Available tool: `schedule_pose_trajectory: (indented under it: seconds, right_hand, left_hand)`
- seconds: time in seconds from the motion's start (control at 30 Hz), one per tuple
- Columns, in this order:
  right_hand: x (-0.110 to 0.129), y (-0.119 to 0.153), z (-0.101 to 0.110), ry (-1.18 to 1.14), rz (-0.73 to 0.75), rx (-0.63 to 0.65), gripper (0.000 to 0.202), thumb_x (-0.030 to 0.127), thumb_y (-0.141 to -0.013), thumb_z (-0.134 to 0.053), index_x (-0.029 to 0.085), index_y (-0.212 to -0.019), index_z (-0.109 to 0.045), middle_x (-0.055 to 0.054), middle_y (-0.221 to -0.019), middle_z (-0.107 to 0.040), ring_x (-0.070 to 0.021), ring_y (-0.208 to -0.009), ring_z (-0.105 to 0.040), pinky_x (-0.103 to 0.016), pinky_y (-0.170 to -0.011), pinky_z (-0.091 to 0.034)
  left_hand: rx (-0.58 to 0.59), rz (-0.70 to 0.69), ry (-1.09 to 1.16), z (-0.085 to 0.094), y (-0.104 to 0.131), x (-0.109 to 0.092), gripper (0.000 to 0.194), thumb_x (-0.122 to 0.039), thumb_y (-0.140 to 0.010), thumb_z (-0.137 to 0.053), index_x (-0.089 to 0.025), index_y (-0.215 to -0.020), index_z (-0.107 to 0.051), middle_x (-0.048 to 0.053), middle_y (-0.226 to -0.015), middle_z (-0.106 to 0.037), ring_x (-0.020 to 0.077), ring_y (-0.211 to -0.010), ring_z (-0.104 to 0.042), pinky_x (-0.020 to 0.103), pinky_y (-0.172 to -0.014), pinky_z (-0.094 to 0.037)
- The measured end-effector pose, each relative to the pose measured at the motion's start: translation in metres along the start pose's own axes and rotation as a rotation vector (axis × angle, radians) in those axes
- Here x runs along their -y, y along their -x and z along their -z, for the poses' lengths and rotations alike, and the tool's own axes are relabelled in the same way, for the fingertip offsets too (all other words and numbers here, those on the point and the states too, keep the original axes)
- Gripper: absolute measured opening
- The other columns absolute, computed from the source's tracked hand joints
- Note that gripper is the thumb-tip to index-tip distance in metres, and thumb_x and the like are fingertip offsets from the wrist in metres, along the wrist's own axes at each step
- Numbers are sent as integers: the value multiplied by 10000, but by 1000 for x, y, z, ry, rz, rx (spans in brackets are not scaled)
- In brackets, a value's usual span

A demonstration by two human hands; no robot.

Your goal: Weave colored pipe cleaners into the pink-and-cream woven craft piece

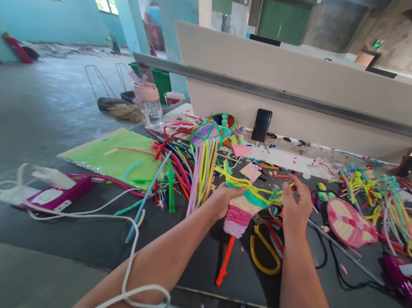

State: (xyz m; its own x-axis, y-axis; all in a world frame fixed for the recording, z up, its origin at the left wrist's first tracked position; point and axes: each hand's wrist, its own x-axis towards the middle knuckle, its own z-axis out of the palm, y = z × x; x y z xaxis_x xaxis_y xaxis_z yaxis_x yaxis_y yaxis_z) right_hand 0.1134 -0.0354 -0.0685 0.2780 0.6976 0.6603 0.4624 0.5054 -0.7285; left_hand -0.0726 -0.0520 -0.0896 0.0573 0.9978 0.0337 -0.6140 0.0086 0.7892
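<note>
A striped pipe-cleaner piece [237,218], with bands of pink, cream, teal and yellow, hangs upright above the dark table. My left hand [222,200] is closed on its upper left edge, thumb lying across the front. An orange stem [225,263] sticks down from its narrow lower end. Along the top run several yellow pipe cleaners [250,184], their ends poking out past both sides. My right hand [296,204] is closed in a pinch at the right end of a yellow strand. Scissors with yellow-lined handles [266,255] lie just below, partly covered by my right hand and the piece.
Bundles of pipe cleaners lie left [203,167] and right [391,208]. A green sheet [111,150], a pink oval piece [351,222] and purple glue-gun-like devices [59,194] are around. A phone [261,125] leans on the partition. A white cable [130,263] crosses my left arm.
</note>
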Motion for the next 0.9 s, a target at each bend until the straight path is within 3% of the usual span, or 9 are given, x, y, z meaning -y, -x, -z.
schedule_pose_trajectory:
  seconds: [0.07,0.13,0.23,0.3,0.47,0.57,0.63,0.8,0.9]
  right_hand:
    - [7,1,2,268,182,14,352,341,-817,-579,224,-1140,-653,-102,-1173,-594,-259,-1087,-503,-429,-954,-352]
    - [12,3,3,407,286,171,283,304,-829,-564,236,-1072,-692,-84,-1220,-574,-264,-1121,-466,-416,-965,-330]
    - [12,5,0,503,296,415,195,251,-822,-555,239,-847,-749,-61,-1169,-601,-274,-1105,-441,-399,-904,-346]
    - [9,5,-1,539,278,474,188,223,-801,-571,236,-733,-746,-55,-1173,-596,-283,-1103,-423,-407,-887,-336]
    - [14,6,-2,491,285,391,131,235,-787,-613,227,-716,-722,-65,-1100,-631,-281,-1087,-439,-430,-902,-317]
    - [23,12,-5,386,342,393,163,236,-847,-558,232,-783,-708,-50,-877,-693,-214,-912,-554,-406,-917,-327]
    - [28,17,-6,309,342,409,173,235,-868,-529,238,-857,-702,-40,-832,-710,-188,-825,-598,-384,-897,-355]
    - [32,19,2,-55,135,456,230,309,-872,-516,257,-1037,-666,-27,-873,-715,-162,-687,-633,-290,-650,-457]
    - [24,11,10,45,89,341,222,316,-876,-497,246,-922,-702,-23,-745,-710,-173,-636,-625,-310,-661,-449]
  left_hand:
    - [0,-8,-17,-3,2,1,404,-209,-538,-826,-130,-917,-711,97,-852,-734,289,-875,-678,394,-825,-512]
    - [-18,-11,-32,-5,4,2,395,-214,-534,-831,-131,-902,-714,94,-841,-734,281,-848,-681,390,-814,-515]
    - [-36,-19,-48,-8,6,0,387,-218,-541,-827,-124,-899,-713,93,-828,-732,268,-808,-683,390,-799,-517]
    - [-20,-18,-65,-8,6,-1,386,-217,-548,-822,-120,-905,-712,90,-823,-730,260,-796,-680,387,-794,-517]
    - [-26,-14,-151,-6,5,1,344,-224,-568,-802,-114,-880,-707,80,-802,-722,233,-738,-669,377,-765,-516]
    - [-2,10,-168,-6,4,5,301,-224,-577,-788,-113,-845,-706,74,-792,-716,214,-706,-657,364,-743,-515]
    - [0,29,-194,-5,4,7,278,-210,-570,-784,-113,-820,-707,69,-781,-713,204,-692,-651,348,-730,-511]
    - [-19,55,-184,-3,3,3,336,-197,-564,-783,-111,-879,-705,71,-744,-709,231,-716,-662,365,-736,-507]
    - [-35,32,-113,-3,3,-5,388,-203,-544,-800,-106,-905,-696,88,-793,-718,260,-773,-669,391,-767,-509]
